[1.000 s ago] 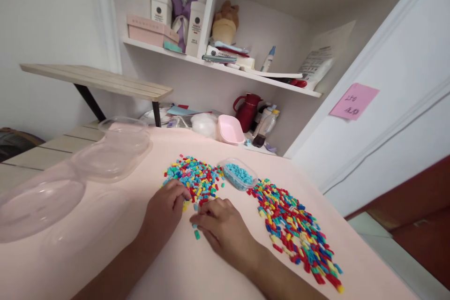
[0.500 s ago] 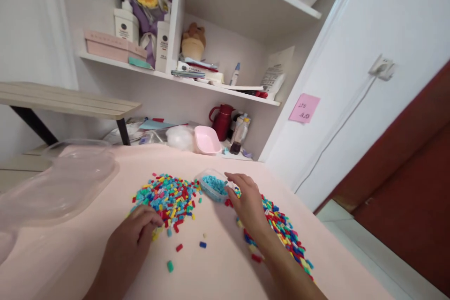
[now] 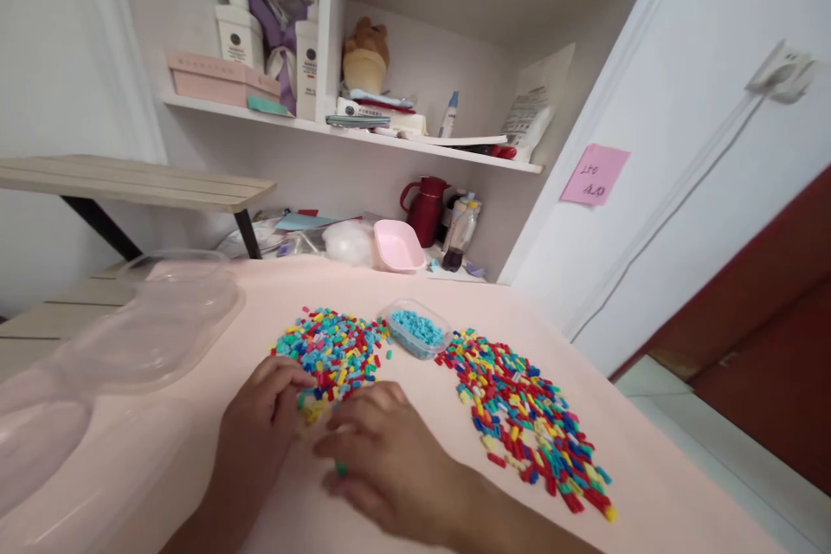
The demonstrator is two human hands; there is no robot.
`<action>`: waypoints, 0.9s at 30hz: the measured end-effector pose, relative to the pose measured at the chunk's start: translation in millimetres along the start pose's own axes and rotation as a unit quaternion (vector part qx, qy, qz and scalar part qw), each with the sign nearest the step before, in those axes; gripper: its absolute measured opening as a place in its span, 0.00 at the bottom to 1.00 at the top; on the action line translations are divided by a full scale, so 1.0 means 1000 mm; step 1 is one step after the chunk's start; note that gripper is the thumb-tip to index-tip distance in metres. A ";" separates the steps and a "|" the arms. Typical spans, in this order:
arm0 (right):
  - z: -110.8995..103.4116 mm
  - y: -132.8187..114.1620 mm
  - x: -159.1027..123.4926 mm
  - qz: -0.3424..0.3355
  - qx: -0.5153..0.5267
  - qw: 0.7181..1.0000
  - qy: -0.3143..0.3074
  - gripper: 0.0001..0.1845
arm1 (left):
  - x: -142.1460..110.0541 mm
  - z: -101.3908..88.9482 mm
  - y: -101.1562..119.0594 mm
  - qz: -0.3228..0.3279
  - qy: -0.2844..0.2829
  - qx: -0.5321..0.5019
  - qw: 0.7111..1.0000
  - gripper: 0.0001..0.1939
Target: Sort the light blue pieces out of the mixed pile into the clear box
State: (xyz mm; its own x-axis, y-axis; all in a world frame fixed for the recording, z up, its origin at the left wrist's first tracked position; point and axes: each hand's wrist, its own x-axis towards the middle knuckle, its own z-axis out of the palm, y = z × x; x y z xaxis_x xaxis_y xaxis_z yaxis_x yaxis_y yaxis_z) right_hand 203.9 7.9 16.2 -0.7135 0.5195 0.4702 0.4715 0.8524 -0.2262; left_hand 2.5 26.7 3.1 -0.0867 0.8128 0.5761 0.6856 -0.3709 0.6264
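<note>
Both hands are at the near side of 1 loose multicolored pile (image 3: 331, 342) on the counter (image 3: 415, 398). The left hand (image 3: 253, 424) is curled narrow, the right hand (image 3: 396, 459) loosely parted near a green piece (image 3: 341, 468); I cannot tell whether either grips anything. Such small, glossy pieces seem to call for a light fingertip pinch.

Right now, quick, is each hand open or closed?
Left hand: fingers curled by the left pile; can't tell if they hold anything.
Right hand: fingers a bit apart, green block between them; too blurry to tell if it's held.
</note>
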 end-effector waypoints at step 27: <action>-0.010 0.037 0.004 0.264 -0.057 0.963 0.024 0.23 | -0.001 0.016 -0.012 0.085 -0.051 0.104 0.990 0.18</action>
State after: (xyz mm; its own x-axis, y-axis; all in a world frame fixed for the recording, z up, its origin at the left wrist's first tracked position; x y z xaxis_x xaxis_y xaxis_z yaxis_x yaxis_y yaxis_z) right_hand 224.2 40.7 18.4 -0.3359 0.8727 0.3543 0.8178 0.4569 -0.3500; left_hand 5.4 37.8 -13.2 0.1087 0.7915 0.6014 0.8186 -0.4145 0.3975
